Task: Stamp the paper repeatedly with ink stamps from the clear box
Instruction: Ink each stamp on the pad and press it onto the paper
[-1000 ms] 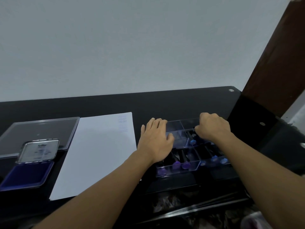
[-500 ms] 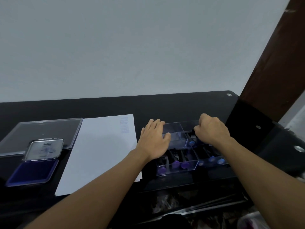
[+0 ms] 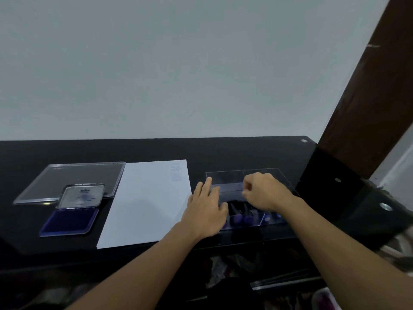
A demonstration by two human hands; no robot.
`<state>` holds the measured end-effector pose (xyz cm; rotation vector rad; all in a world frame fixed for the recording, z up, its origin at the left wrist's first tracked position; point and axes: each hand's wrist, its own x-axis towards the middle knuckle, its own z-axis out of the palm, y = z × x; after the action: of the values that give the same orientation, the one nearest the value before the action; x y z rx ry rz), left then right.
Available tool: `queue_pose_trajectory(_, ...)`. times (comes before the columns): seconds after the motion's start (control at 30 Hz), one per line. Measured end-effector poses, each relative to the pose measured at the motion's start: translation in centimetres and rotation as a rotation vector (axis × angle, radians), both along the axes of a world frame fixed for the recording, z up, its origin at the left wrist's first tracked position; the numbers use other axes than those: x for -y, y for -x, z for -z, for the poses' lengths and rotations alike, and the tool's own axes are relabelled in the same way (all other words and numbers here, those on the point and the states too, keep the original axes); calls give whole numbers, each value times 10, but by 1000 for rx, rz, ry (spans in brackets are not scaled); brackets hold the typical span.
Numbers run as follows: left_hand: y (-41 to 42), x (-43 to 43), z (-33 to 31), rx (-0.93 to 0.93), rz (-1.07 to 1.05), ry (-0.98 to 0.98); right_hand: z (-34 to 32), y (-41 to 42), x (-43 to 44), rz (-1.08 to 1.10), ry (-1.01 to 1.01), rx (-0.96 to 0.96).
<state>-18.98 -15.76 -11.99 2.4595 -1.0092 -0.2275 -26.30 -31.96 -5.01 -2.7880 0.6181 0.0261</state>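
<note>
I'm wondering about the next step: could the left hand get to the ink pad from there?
Probably yes: the ink pad lies open, with only flat paper between it and the left hand.

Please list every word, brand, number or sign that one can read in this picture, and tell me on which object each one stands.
"Artline": on the raised lid of the ink pad, slightly blurred.
Smaller print under it on the same lid: too blurred to read.
Faint stamped marks in the far right corner of the paper: too small to read.
No other readable text.
</note>
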Motion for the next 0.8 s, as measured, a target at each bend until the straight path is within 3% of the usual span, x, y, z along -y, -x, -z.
queue_pose_trajectory(0.23, 13, -5, 2, 1, -19, -25, 7, 5, -17, -56, 82, -255)
queue_pose_trajectory(0.47, 14, -9, 2, -3, -21, -54, 15, 0, -20, -30, 96, -373)
queue_pose_trajectory(0.8, 8, -13, -7, -58, 12, -7, -1, 0, -25, -14, 75, -287)
